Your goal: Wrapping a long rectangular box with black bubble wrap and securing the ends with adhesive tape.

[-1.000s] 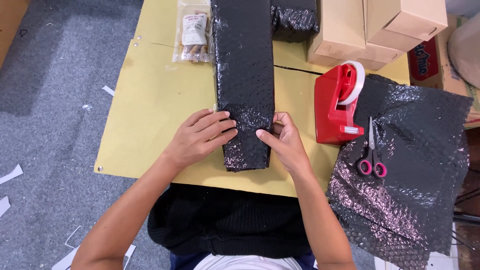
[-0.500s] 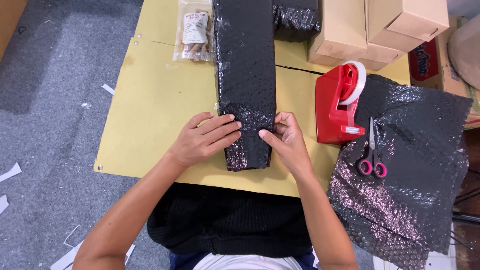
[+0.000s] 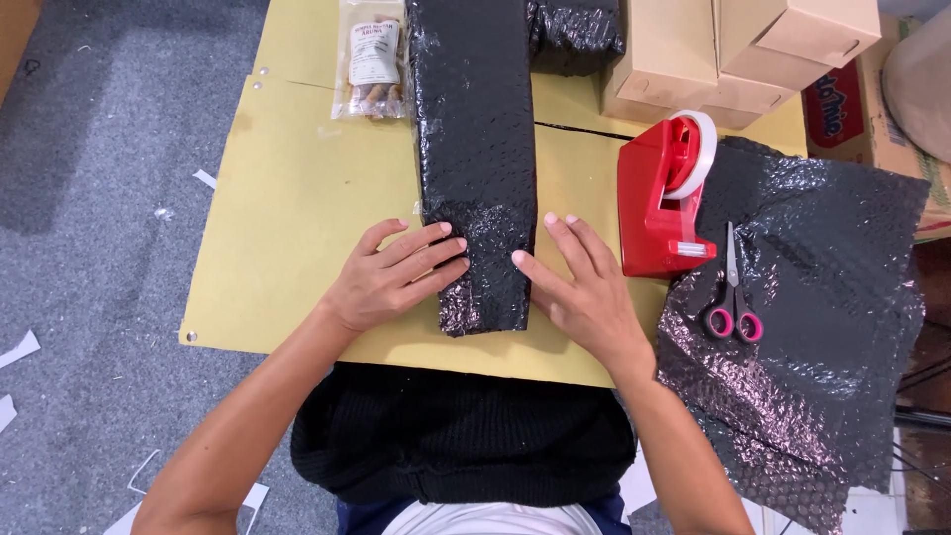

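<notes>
Lying lengthwise on the yellow desk (image 3: 287,198), the long black bubble-wrap strip (image 3: 475,149) glistens; left hand (image 3: 391,277) and right hand (image 3: 580,282) press flat, fingers spread, against its near end. Scissors (image 3: 731,297), red tape dispenser (image 3: 669,198), cardboard boxes (image 3: 733,50) sit rightward.

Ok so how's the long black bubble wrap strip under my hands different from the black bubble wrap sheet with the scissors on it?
The strip is long and narrow, running straight up the yellow board; the sheet is wide and rumpled, hanging off the board's right edge. The strip is pressed flat by the left hand and right hand at its near end; the sheet is touched by neither and carries only the scissors. Both are shiny black bubble wrap.
</notes>
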